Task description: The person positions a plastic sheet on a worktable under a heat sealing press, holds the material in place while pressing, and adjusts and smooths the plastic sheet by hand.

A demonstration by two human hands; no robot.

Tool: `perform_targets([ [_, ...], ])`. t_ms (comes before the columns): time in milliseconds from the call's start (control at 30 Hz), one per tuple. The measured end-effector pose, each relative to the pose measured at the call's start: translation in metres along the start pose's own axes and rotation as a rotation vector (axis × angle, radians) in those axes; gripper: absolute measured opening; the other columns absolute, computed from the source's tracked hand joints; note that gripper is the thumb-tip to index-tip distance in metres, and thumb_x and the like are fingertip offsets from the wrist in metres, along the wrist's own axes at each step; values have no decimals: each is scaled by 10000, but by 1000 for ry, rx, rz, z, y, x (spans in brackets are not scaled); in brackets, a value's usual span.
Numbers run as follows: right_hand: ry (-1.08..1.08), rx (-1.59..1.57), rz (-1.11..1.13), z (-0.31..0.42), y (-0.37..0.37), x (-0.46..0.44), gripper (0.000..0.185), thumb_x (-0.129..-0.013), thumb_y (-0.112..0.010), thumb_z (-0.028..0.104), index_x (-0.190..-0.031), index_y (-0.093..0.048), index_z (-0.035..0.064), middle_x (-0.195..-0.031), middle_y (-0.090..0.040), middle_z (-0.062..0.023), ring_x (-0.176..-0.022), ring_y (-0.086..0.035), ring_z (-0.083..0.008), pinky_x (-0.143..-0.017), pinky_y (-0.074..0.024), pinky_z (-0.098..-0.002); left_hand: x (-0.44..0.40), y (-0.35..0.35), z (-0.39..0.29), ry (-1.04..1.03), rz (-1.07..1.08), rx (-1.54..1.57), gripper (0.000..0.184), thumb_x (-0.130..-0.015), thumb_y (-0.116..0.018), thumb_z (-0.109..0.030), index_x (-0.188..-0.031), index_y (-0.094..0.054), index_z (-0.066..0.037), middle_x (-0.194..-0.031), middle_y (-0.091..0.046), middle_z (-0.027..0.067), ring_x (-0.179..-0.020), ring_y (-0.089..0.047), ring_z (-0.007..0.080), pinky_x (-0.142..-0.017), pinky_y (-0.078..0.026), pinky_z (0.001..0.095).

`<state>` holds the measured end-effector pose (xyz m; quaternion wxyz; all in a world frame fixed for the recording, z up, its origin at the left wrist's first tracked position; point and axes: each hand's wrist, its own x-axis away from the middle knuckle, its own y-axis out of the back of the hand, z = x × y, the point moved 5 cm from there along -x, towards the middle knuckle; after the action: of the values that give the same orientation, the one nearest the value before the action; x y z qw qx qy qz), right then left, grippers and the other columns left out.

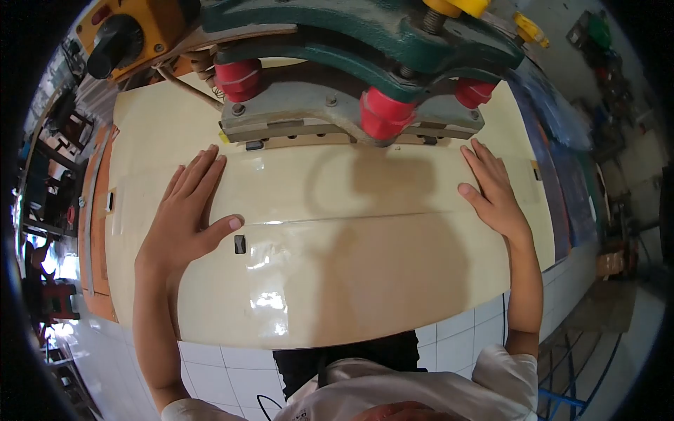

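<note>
Cream sheet [210, 309]: biggest thing here, running under the press block [298, 116] and out past it to both sides and toward the wearer. Press block: grey metal, hung by red mounts [385, 116] from a green press arm [316, 56] above it. Yellow box [158, 28] with black knob [116, 45] sits left of and behind the block.

Left hand [184, 214]: on the sheet, fingertips just beside the block's left end, thumb out wide. Right hand [495, 189]: same at the block's right end. Grip both sides: spread, laid flat, nothing pinched.

Doing it well, judging from the pose: palms level, even pressure left and right, sheet flat and square to the block, fingertips kept out from under its edge. Left fingers look close enough to watch.

Small black tab [240, 244]: on the sheet, wearer's side of the block, near the left thumb.

Text: tiny shirt lettering [300, 415], well toward the wearer from the block, unreadable. No brand or label legible on block, arm or box.
</note>
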<state>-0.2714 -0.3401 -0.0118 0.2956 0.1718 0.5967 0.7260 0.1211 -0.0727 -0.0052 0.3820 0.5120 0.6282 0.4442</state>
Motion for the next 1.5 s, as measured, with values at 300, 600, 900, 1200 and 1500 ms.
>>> perform_targets([
  [300, -3, 42, -9, -1, 0, -1, 672, -991, -567, 462, -1558, -393, 147, -1641, -277, -196, -1516, -247, -390, -1217, -142, -583, 0, 0, -1, 4, 10, -8, 979, -823, -670, -551, -1546, -339, 20, -1634, -269, 236, -1519, -257, 382, -1251, -138, 511],
  [600, 5, 34, -11, -2, 0, -3, 655, -988, -583, 434, -1549, -410, 145, -1633, -292, -198, -1511, -259, -383, -1218, -146, -573, 2, 1, -3, -1, -7, -10, 957, -854, -654, -568, -1547, -342, 13, -1627, -289, 229, -1522, -253, 372, -1255, -136, 493],
  [900, 45, 11, -8, -5, -3, -4, 626, -1008, -564, 388, -1553, -400, 127, -1634, -300, -189, -1517, -258, -367, -1225, -125, -556, 4, -3, 7, -37, -65, -20, 930, -874, -642, -593, -1527, -380, 14, -1607, -326, 233, -1515, -267, 362, -1253, -152, 480],
  [1200, 6, 9, 7, -1, -4, -7, 641, -1027, -512, 429, -1573, -365, 127, -1653, -274, -165, -1523, -235, -366, -1238, -133, -514, 8, -7, 9, -88, -129, -73, 883, -908, -623, -572, -1534, -376, -1, -1601, -338, 224, -1510, -279, 352, -1253, -172, 489],
  [1500, 30, 6, -1, -1, -5, -6, 624, -1033, -516, 393, -1571, -366, 115, -1648, -284, -171, -1517, -246, -369, -1237, -135, -504, 8, -9, 10, -86, -158, -139, 882, -915, -583, -625, -1517, -398, -8, -1589, -366, 200, -1493, -313, 331, -1252, -210, 473],
])
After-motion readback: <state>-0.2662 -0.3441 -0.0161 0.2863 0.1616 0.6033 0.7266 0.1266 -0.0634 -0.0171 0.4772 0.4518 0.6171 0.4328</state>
